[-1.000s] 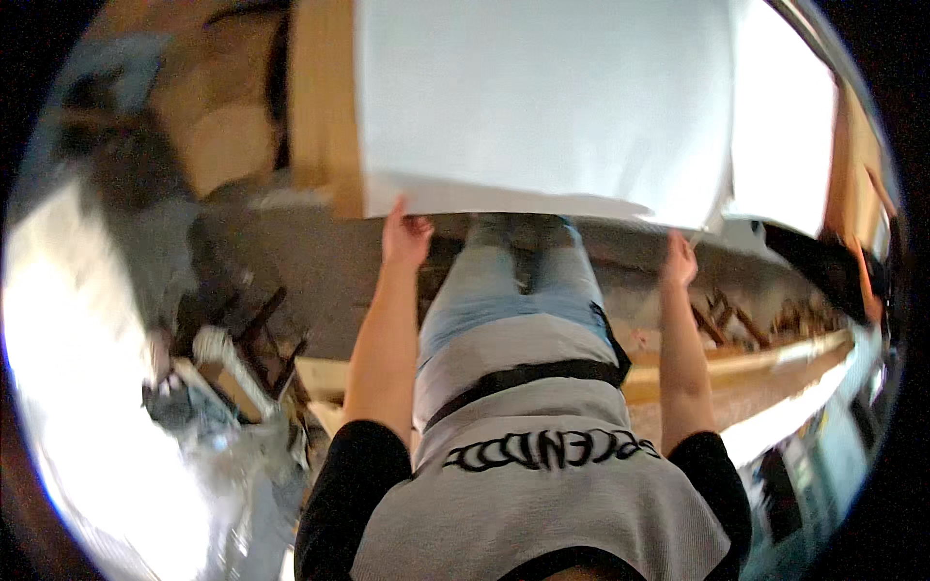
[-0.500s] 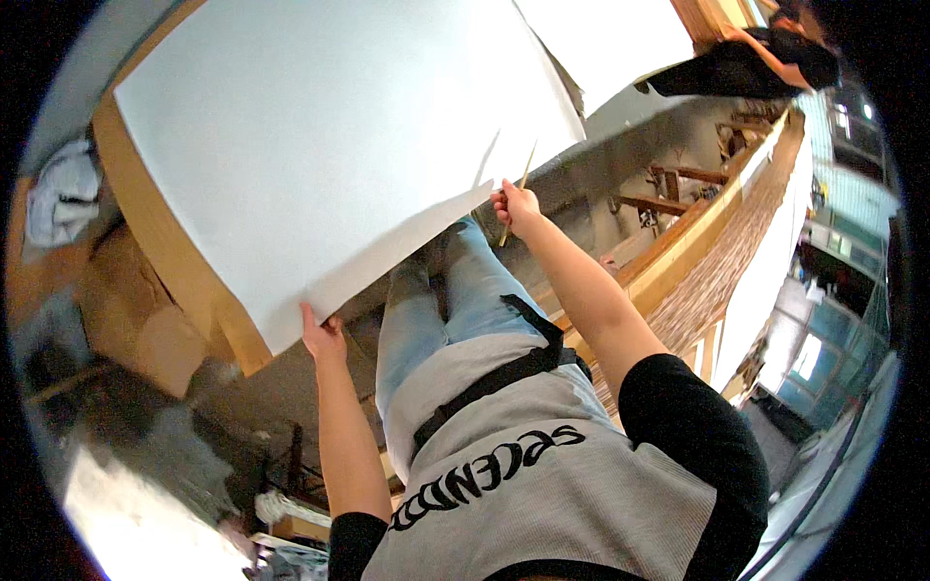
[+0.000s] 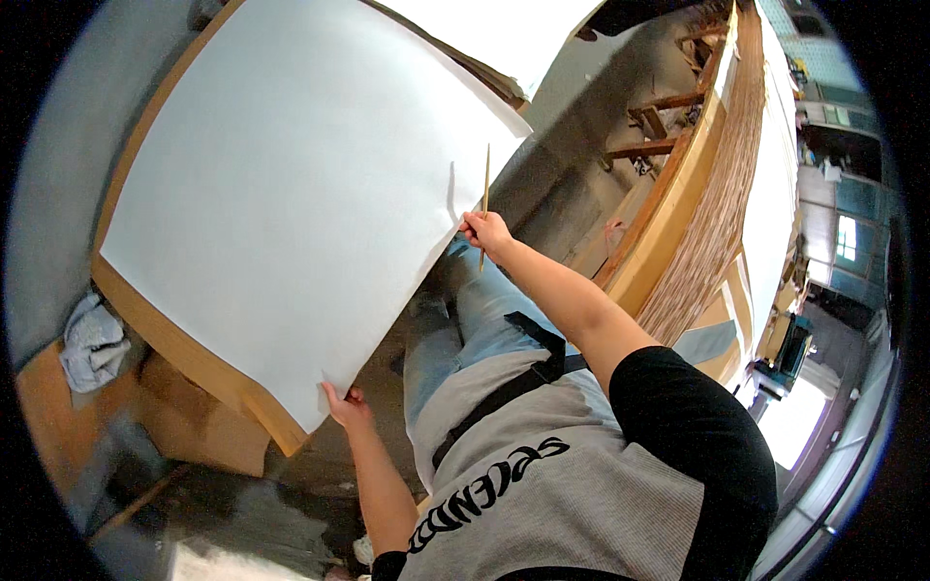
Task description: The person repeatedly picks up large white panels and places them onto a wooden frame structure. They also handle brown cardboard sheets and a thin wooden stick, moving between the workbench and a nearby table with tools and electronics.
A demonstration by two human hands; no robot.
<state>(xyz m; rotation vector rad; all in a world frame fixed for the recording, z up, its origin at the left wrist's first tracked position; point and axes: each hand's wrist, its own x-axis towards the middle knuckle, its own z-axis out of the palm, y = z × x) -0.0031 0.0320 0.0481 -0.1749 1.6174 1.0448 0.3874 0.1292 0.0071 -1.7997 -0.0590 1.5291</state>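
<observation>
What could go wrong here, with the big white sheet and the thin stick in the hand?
The white sheet overhangs the wooden board and is held only at two points on its near edge, by the left hand and the right hand, so it may crease or slide. The thin stick in the right hand lies close to the sheet's edge and might dent or mark the sheet.

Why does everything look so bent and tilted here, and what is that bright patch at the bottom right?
Head view: the fisheye lens bows straight edges such as the wooden table edge and blackens the corners; the white sheet is evenly lit, with a thin stick in the right hand casting a faint shadow; daylight overexposes the lower right.
</observation>
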